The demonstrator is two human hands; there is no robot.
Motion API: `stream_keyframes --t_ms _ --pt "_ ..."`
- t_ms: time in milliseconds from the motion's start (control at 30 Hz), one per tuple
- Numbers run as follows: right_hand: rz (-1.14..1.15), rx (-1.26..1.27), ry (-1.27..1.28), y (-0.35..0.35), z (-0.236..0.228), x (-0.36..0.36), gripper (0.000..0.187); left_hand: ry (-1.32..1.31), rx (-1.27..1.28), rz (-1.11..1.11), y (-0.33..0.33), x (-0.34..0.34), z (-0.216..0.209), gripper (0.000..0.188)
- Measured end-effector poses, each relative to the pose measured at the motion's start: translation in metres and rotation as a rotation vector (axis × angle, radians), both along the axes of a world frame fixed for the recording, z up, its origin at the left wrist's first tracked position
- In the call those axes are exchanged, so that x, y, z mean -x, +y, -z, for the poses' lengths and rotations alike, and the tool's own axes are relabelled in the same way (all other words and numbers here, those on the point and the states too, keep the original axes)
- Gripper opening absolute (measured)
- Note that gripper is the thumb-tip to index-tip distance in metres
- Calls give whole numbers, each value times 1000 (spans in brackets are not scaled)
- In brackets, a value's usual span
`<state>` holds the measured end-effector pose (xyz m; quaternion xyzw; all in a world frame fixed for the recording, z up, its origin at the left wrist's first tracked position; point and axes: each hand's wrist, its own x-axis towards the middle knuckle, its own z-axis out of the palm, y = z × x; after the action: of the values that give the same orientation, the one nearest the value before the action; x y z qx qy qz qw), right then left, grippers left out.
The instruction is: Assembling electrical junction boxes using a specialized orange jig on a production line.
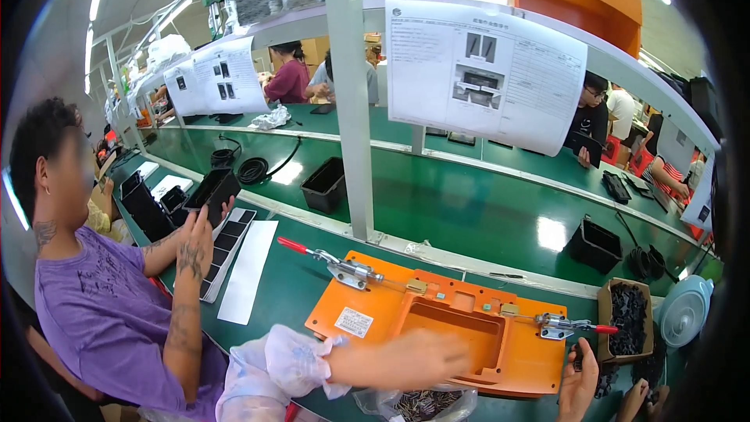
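Looks like matt plastic on the orange fixture (539,363) between the front and back edges of the smooth table (275,297). Gleams as metal on both toggle clamps (351,272), with glossy red handles (292,244). Turns to matt brown cardboard on the box (605,320) by the back edge, crinkled clear plastic on the bag (375,403) at the front.

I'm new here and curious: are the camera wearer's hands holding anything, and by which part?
The right hand holds a small black piece; which part is gripped cannot be told. The left hand is too blurred to tell.
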<state>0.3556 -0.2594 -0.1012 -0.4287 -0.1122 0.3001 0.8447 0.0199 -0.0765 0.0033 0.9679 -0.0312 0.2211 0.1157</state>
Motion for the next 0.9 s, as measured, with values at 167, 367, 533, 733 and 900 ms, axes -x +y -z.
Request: stream_keyframes --t_ms 167,367,533,733,900 --pt "-247 -19 -135 -8 -21 6 37 -195 -223 -391 112 -58 -9 29" --pt "-212 -52 -114 -19 -23 7 34 126 -577 -1293 309 -103 50 33" --pt "-125 82 -93 -25 -24 13 31 459 -201 -2339 390 -98 81 42" --pt "-173 105 -76 -26 -39 25 29 92 -991 -2782 454 -49 159 36" --pt "-297 18 -124 -19 -44 26 26 373 -408 -2409 470 -5 143 22"
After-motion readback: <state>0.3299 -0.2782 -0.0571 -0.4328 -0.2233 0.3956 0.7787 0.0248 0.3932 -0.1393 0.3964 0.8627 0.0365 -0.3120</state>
